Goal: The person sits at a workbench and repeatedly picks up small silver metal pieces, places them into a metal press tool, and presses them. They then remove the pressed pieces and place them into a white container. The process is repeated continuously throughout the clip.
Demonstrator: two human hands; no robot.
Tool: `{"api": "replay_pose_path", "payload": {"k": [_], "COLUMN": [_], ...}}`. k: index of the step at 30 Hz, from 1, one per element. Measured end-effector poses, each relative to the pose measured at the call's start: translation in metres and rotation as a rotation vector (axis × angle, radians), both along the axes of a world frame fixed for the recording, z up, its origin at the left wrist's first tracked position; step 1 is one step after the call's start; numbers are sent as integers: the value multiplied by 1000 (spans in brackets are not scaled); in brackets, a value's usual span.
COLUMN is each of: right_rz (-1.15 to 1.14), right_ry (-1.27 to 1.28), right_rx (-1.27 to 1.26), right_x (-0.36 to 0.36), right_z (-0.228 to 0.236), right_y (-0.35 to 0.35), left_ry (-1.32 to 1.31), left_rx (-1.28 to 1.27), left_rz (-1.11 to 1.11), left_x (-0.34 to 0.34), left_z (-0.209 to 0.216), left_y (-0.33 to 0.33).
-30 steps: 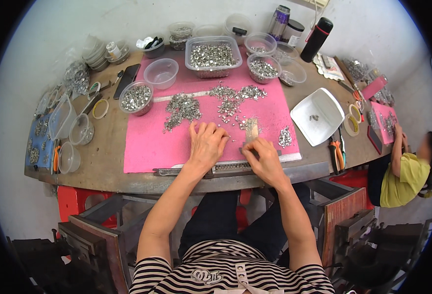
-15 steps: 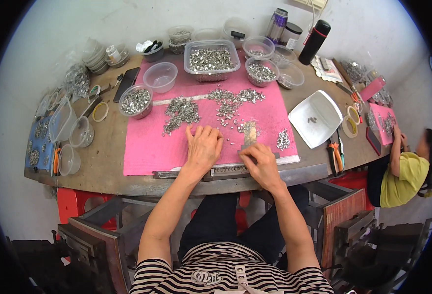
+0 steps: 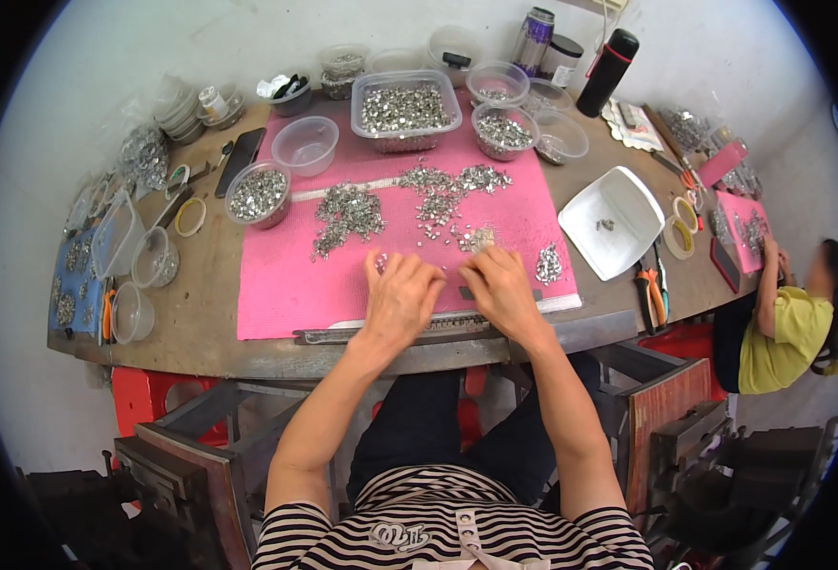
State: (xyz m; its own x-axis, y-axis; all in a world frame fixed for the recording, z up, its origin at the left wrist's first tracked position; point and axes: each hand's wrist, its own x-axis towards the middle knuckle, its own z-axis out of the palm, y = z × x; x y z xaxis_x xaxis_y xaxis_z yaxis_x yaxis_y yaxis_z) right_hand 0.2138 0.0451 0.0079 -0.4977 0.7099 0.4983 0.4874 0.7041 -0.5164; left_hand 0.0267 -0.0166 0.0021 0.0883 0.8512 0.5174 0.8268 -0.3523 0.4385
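Over the front of the pink mat (image 3: 286, 275), my left hand (image 3: 402, 296) is closed, its thumb and forefinger pinched towards my right hand. My right hand (image 3: 502, 293) is closed in a pinch too, a small gap from the left. Whatever the fingertips hold is too small to make out. Just beyond my right hand lies a gold-coloured patterned plate (image 3: 479, 237), mostly covered by it. A slotted metal bar (image 3: 452, 328) runs along the mat's front edge, below both hands. Loose small silver metal pieces lie in heaps (image 3: 348, 218) farther back, with a little pile (image 3: 549, 264) right of my right hand.
A clear tub of metal pieces (image 3: 405, 106) stands at the back, with bowls around it. On the right are a white tray (image 3: 612, 223), pliers (image 3: 649, 299) and a black flask (image 3: 609, 73). A phone (image 3: 241, 161) lies left. A person in yellow (image 3: 785, 332) works far right.
My right hand has moved up and slightly left, off the bar and over the gold-coloured plate. My left hand has shifted a little right and nearer, so the fingertips are closer together.
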Motion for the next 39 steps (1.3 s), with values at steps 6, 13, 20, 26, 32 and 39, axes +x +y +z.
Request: {"api": "replay_pose_path", "payload": {"k": [6, 13, 20, 26, 32, 39], "right_rz": [-17, -66, -82, -72, -8, 114], "right_ry": [65, 105, 166, 174, 17, -91], "right_rx": [-63, 24, -80, -61, 122, 259], "right_x": [39, 37, 37, 35, 41, 46], "right_z": [-2, -16, -18, -21, -19, -11], "right_y": [-48, -59, -57, -58, -54, -45], "left_ry": [-79, -81, -150, -122, -171, -252], "left_rx": [3, 23, -13, -5, -25, -44], "left_rz": [-119, -93, -46, -42, -107, -99], "left_x": [33, 44, 32, 33, 27, 22], "left_z": [-4, -10, -11, -9, -9, -6], "left_y": [-32, -34, -40, -45, -45, -46]}}
